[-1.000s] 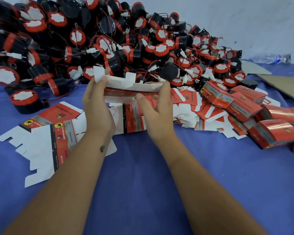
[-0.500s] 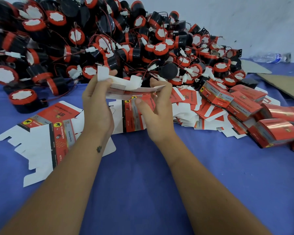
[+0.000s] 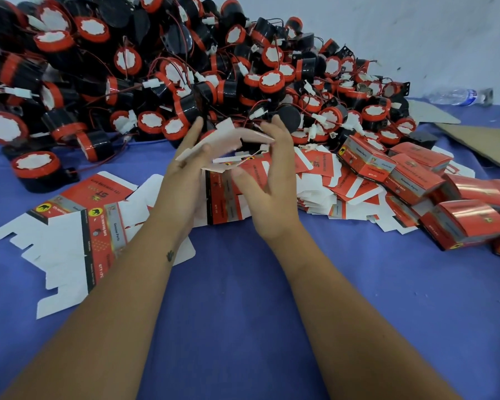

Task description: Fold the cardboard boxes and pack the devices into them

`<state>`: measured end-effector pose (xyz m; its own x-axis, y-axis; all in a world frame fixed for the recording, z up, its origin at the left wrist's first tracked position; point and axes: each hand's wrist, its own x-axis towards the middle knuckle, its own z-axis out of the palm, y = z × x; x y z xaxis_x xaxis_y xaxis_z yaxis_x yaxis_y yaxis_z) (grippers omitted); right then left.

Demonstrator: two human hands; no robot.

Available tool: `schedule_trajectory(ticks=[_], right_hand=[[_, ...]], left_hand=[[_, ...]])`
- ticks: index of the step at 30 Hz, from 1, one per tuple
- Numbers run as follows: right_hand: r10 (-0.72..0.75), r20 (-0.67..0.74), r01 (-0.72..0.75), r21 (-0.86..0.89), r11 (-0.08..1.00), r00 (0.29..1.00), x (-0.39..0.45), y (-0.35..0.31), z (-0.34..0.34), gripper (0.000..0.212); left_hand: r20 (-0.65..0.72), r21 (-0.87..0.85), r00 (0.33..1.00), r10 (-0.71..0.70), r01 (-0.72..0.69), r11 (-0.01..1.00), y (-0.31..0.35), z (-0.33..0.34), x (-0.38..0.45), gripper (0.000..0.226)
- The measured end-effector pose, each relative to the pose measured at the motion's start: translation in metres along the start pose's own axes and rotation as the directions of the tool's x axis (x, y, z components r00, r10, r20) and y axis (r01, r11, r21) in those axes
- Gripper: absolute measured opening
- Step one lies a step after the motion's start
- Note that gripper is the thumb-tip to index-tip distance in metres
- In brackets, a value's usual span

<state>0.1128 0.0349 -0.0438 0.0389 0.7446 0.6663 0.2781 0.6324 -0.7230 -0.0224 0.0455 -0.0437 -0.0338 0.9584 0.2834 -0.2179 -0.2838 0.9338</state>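
Between my two hands a flat red-and-white cardboard box blank (image 3: pixel 228 140) hangs above the blue table, its white inside turned up and bowed open. My left hand (image 3: pixel 185 180) holds its left end with the thumb on top. My right hand (image 3: pixel 269 180) holds its right end, fingers along the far edge. A big heap of black devices with red rims and white discs (image 3: pixel 185 67) fills the back left. Folded red boxes (image 3: pixel 410 180) lie at the right. Flat blanks (image 3: pixel 78 229) lie at the left and under my hands.
The table is covered by a blue cloth (image 3: pixel 243 298). A sheet of brown cardboard (image 3: pixel 485 142) lies at the far right, and a plastic water bottle (image 3: pixel 459 96) lies against the white wall behind it.
The flat blank has been tilted and squeezed, so it now bows open between my hands. Both hands have shifted slightly, the right one turning more upright.
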Motion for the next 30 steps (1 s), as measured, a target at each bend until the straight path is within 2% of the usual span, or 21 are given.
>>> schedule_trajectory(ticks=[2,4,8,12,15,19,22,24,25,27,30], right_hand=[[0.001,0.043,0.003,-0.101,0.995,0.999,-0.001,-0.002,0.007,0.077],[0.024,0.105,-0.007,-0.164,0.987,0.994,-0.002,-0.004,0.015,0.08],[0.093,0.137,-0.079,-0.098,0.992,0.986,-0.001,-0.004,0.019,0.083],[0.148,0.205,-0.143,-0.038,0.989,0.967,0.0,-0.003,0.01,0.091],[0.174,0.15,-0.174,-0.014,0.985,0.973,0.003,-0.004,0.003,0.079],[0.195,0.008,-0.195,0.038,0.98,0.981,0.008,-0.002,-0.005,0.054],[0.208,-0.103,-0.205,0.039,0.978,0.973,0.013,0.004,-0.011,0.046],[0.23,-0.145,-0.229,0.021,0.973,0.962,0.016,0.008,-0.015,0.046],[0.231,-0.154,-0.232,0.013,0.973,0.961,0.016,0.01,-0.016,0.046],[0.182,-0.135,-0.188,-0.03,0.982,0.974,0.016,0.01,-0.017,0.045],[0.086,-0.031,-0.09,-0.115,0.989,0.996,0.013,0.006,-0.013,0.04]], left_hand=[[0.034,-0.116,0.999,-0.022,0.026,0.993,-0.001,0.003,-0.003,0.046],[0.084,-0.151,0.995,-0.049,0.061,0.987,-0.001,0.006,-0.005,0.047],[0.144,-0.101,0.983,-0.118,0.133,0.986,0.003,0.012,-0.007,0.06],[0.17,0.032,0.981,-0.09,0.085,0.996,0.004,0.013,-0.012,0.072],[0.173,0.135,0.983,-0.065,0.042,0.99,0.003,0.012,-0.013,0.085],[0.211,0.286,0.977,0.039,-0.099,0.953,0.005,0.005,-0.009,0.089],[0.321,0.499,0.947,0.013,-0.18,0.848,0.003,-0.005,-0.007,0.106],[0.347,0.689,0.938,0.002,-0.257,0.678,0.001,-0.01,-0.006,0.115],[0.325,0.755,0.945,0.042,-0.286,0.59,-0.001,-0.01,-0.005,0.115],[0.269,0.821,0.951,0.153,-0.309,0.479,-0.002,-0.009,-0.004,0.112],[0.318,0.812,0.919,0.234,-0.391,0.434,-0.002,-0.008,-0.005,0.102]])
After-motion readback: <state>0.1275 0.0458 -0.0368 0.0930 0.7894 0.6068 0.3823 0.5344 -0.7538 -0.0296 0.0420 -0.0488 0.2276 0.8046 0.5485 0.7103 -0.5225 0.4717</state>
